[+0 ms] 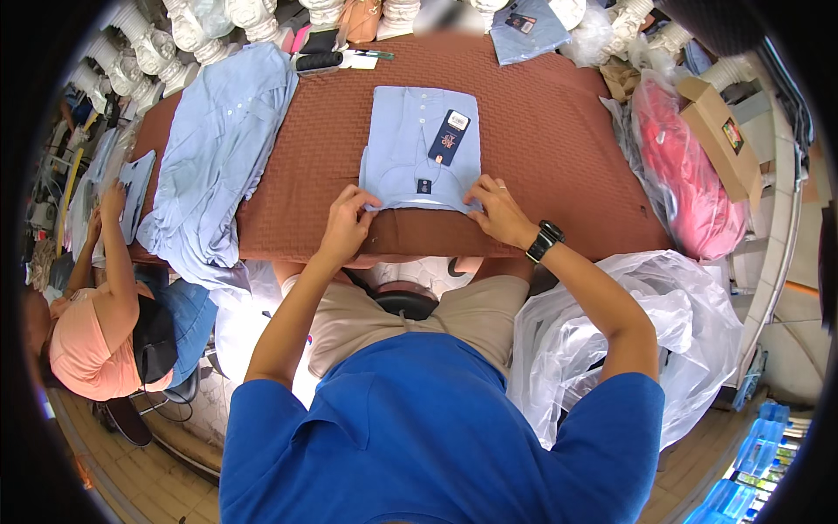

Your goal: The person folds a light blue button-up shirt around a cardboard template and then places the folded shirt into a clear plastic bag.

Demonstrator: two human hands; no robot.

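Note:
A light blue shirt (397, 131), folded into a neat rectangle, lies on the brown-covered table in front of me with its collar end toward me. A dark hang tag (449, 140) rests on its front, and a small dark label (424, 186) shows inside the neck. My left hand (351, 218) pinches the shirt's near left corner between thumb and fingers. At the near right corner, my right hand (499, 211), with a black watch on the wrist, grips the cloth the same way. The shirt's underside is hidden.
Unfolded light blue shirts (218, 131) drape over the table's left edge. A bagged blue shirt (530, 35) lies at the back. To the right are a bagged red bundle (685, 166), a cardboard box (720, 140) and clear plastic bags (628, 314). Another person (109, 332) works at far left.

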